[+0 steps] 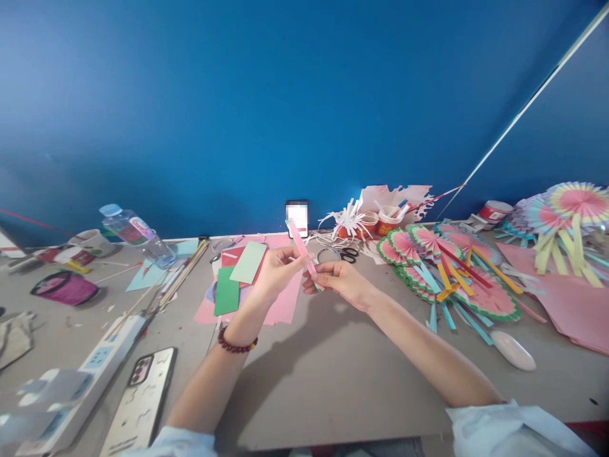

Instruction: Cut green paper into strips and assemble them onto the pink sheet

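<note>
A narrow folded strip of pink paper [299,242] with green ends is held up over the middle of the table. My left hand [280,268] pinches it from the left, partway down its length. Near its lower end, my right hand [339,281] grips it between thumb and fingers. Below and left of my left hand lie a pale green sheet [248,262], a dark green sheet [227,291] and pink sheets [284,306]. Just beyond my right hand are black-handled scissors [349,254] and a roll of tape [328,255].
A phone [297,219] leans against the blue wall. Watermelon-patterned paper fans [485,295] and a white mouse [512,350] lie on the right. To the left are a water bottle [137,233], a power strip [98,362], another phone [140,403] and a pink pouch [64,287].
</note>
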The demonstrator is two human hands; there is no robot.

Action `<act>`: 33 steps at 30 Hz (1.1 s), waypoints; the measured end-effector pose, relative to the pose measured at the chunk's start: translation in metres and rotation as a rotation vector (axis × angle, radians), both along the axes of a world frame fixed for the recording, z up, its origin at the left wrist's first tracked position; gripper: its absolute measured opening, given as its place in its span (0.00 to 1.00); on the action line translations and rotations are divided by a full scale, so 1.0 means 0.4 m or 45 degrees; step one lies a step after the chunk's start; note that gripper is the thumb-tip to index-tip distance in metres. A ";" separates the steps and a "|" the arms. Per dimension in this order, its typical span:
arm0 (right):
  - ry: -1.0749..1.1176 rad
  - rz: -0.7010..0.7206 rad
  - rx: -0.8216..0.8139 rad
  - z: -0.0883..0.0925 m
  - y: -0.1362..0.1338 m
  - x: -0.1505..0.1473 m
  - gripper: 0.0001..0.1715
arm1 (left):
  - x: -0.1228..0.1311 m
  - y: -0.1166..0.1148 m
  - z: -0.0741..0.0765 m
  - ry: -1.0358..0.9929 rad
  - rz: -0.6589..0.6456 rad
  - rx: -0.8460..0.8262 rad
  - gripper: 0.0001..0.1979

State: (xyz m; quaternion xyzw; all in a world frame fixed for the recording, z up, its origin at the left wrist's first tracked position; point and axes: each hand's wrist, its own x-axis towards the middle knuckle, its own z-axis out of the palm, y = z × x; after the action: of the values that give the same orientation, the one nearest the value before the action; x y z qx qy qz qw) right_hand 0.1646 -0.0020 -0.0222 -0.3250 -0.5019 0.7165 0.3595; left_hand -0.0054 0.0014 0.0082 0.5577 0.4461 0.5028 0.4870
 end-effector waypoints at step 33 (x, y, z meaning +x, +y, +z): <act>0.000 0.054 -0.064 0.001 -0.002 0.007 0.24 | -0.005 0.005 0.000 -0.014 0.081 0.037 0.21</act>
State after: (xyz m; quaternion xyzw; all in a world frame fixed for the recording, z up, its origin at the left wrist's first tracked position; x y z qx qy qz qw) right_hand 0.1674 -0.0027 -0.0216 -0.3231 -0.4905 0.7364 0.3357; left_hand -0.0076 0.0032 0.0080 0.5473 0.4536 0.5276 0.4650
